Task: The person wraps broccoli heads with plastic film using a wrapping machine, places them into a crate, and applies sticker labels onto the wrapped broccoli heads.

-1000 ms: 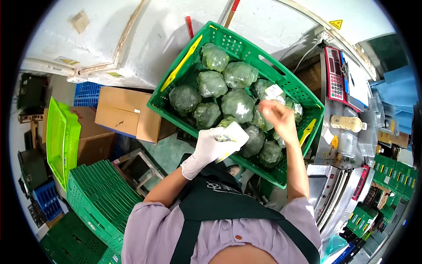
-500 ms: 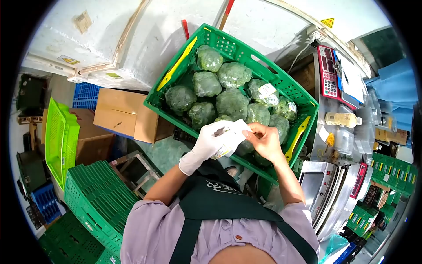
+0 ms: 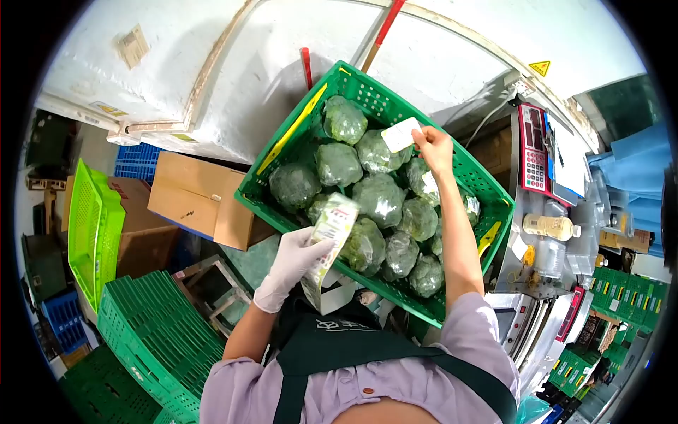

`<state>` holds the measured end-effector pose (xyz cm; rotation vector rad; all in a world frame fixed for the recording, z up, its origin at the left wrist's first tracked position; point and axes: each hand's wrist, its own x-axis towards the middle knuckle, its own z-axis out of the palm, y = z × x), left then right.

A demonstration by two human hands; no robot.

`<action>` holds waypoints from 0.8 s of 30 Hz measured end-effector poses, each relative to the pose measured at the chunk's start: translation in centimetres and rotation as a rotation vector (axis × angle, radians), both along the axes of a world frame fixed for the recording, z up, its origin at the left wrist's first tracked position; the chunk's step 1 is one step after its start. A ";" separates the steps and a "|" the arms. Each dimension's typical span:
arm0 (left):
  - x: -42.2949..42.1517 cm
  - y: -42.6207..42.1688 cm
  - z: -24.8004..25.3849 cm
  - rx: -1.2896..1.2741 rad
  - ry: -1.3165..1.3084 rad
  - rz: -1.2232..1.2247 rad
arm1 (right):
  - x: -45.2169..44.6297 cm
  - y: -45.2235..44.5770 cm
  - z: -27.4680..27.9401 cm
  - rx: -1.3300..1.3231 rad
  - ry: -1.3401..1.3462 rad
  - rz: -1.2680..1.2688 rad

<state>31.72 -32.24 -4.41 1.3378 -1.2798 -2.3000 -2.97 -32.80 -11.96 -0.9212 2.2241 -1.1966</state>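
Observation:
My left hand (image 3: 291, 263), in a white glove, is closed around a strip of printed labels (image 3: 332, 232) whose lower end curls down by the apron. Bare, my right hand (image 3: 435, 149) pinches a single white label (image 3: 401, 135) by its edge. That label is over a head of plastic-wrapped broccoli (image 3: 378, 157); I cannot tell whether it touches the wrap. Several more wrapped broccoli heads (image 3: 379, 201) fill the green crate (image 3: 462, 152) in front of me. At least one other head, under my right forearm, has a white label (image 3: 429, 185) on it.
Stacked green crates (image 3: 159, 332) stand at lower left, with a lime basket (image 3: 95, 226) and cardboard boxes (image 3: 194, 191) behind. On the right are a red scale (image 3: 533, 145), a bottle (image 3: 551, 227) and a metal machine (image 3: 505, 318). A white wall (image 3: 282, 42) is behind the crate.
My hands have come apart. The right has moved up and over the crate with a single label; the left has drawn down and left with the strip.

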 end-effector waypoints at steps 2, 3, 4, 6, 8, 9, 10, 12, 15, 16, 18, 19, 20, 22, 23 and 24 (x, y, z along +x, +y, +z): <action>0.9 -0.5 -0.1 0.023 -0.015 0.013 | -1.4 -2.0 -4.9 0.148 0.264 0.102; 1.2 -0.6 -0.2 0.048 -0.028 0.024 | -1.0 -2.7 -5.0 0.304 0.412 0.188; 1.3 -0.5 -0.6 0.028 -0.014 0.022 | -0.3 -2.7 -5.3 0.533 0.455 0.160; 1.6 -0.3 -1.0 0.026 0.028 0.008 | 0.2 -3.2 -4.3 0.600 0.523 0.092; 1.4 -0.2 -1.2 0.011 0.061 -0.002 | 1.2 -3.4 -2.7 0.485 0.622 0.105; 1.3 -0.1 -1.3 0.013 0.061 0.001 | 1.6 -3.4 -3.0 0.486 0.621 0.108; 1.0 -0.1 -1.6 0.015 0.071 -0.014 | 2.0 -3.4 -3.7 0.286 0.629 0.128; 0.4 0.1 -2.1 0.027 0.095 -0.009 | 1.9 -3.4 -8.6 0.079 0.730 0.243; -0.3 0.1 -1.8 -0.004 0.038 -0.087 | 2.8 -3.3 -11.7 0.214 0.638 0.269; -0.5 0.3 -1.9 -0.034 0.072 -0.079 | 2.4 -3.5 -10.9 0.274 0.589 0.317; -0.8 0.7 -1.7 -0.022 0.114 -0.054 | 2.2 -3.0 -8.6 0.283 0.507 0.345; -0.9 0.7 -1.5 -0.030 0.117 -0.050 | 2.8 -2.4 -6.5 0.276 0.512 0.347; -1.1 0.6 -1.4 -0.069 0.093 -0.083 | 3.7 -1.4 -4.2 0.138 0.229 0.347; -1.1 0.9 -1.0 -0.116 0.056 -0.132 | 6.3 2.0 0.6 -0.050 -0.450 0.473; -1.1 0.9 -1.2 -0.167 0.020 -0.150 | 7.6 3.7 3.1 -0.114 -0.838 0.584; -1.4 0.7 -0.7 -0.168 -0.022 -0.164 | 8.7 4.8 5.7 -0.036 -0.773 0.621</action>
